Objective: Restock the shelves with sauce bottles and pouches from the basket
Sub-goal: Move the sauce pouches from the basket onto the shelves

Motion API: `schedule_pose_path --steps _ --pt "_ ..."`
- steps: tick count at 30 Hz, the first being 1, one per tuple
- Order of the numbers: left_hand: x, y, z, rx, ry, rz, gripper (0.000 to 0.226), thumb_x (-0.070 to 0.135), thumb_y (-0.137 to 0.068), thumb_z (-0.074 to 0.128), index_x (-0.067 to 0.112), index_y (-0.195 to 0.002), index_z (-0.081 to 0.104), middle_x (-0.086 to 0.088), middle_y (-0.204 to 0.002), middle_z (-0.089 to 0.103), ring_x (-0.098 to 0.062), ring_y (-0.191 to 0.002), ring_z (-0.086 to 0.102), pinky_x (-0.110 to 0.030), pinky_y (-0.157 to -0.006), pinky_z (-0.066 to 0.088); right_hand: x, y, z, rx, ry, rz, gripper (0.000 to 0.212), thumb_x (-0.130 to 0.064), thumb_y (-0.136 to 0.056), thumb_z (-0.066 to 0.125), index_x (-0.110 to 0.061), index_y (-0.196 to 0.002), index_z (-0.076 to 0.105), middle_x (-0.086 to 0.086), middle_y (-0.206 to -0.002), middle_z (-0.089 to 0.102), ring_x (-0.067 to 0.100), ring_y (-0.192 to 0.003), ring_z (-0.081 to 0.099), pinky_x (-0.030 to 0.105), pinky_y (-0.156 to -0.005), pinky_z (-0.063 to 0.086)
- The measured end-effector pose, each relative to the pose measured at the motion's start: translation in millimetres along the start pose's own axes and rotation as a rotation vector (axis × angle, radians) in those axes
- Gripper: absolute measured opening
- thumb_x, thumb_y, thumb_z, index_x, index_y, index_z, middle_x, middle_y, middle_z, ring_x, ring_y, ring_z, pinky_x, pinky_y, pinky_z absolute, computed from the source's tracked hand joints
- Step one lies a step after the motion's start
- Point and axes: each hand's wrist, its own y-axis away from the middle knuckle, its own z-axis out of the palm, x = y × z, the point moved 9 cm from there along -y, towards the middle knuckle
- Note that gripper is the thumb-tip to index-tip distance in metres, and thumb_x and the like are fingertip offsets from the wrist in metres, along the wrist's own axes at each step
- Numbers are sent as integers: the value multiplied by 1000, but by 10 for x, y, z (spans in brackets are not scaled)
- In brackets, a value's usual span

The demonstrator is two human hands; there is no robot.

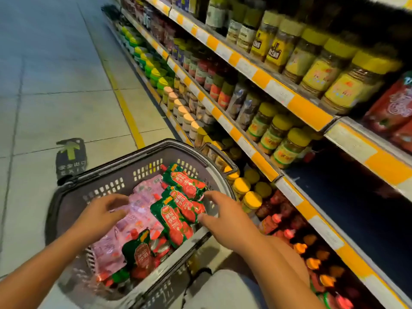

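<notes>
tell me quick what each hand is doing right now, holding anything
Left hand: open, fingers on the pink pouches, gripping nothing.
Right hand: open, reaching at the green pouches, holding nothing.

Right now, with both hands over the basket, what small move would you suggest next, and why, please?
Probably close the right hand on the green-and-red pouches. Its fingers and thumb already flank that stack in the basket, and the bare dark shelf lies on the same side. The left hand hovers over the pink pouches.
</notes>
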Motion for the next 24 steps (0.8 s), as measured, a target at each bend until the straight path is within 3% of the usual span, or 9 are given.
schedule_pose_path --steps 4,7,13,17,22,24 --pt "-406 -45 137 -43 -39 -190 32 3 -89 77 8 -120 70 -6 -115 71 -23 -111 68 -37 -96 52 -139 -347 346 -106 37 23 65 -39 -98 65 -21 -156 40 -1 -156 48 21 -140 48 40 -113 42" --pt "-559 -28 373 -131 -123 -262 27 17 -92 77 11 -117 68 -5 -115 69 -22 -106 66 -38 -97 53 -165 -565 601 -188 65 66 67 -37 -98 65 -18 -156 39 4 -157 47 26 -141 47 42 -113 43" --pt "-554 -16 641 -177 -72 -272 21 42 -95 71 21 -93 73 1 -94 74 -17 -89 69 -42 -87 58 -111 -959 938 -286 125 159 66 -31 -94 65 -18 -154 41 9 -149 54 30 -119 60 41 -95 52" --pt "-598 58 791 -288 -99 -257 27 48 -89 76 23 -94 67 -2 -96 70 -18 -88 65 -38 -81 53 8 -1175 1158 -359 165 232 61 -27 -94 68 -11 -148 45 15 -143 57 33 -118 61 44 -97 54" --pt "-673 72 880 -309 -265 -211 28 39 -85 79 34 -92 52 12 -95 58 -5 -83 54 -24 -64 40 149 -1427 1343 -430 191 301 64 -27 -93 73 -6 -147 45 16 -141 58 33 -119 61 40 -96 52" --pt "-698 46 890 -299 -294 -210 24 37 -89 76 33 -95 53 10 -95 58 -8 -83 54 -24 -64 38 167 -1517 1394 -440 198 298 51 -25 -91 74 -6 -135 54 15 -125 64 30 -105 63 37 -85 55"
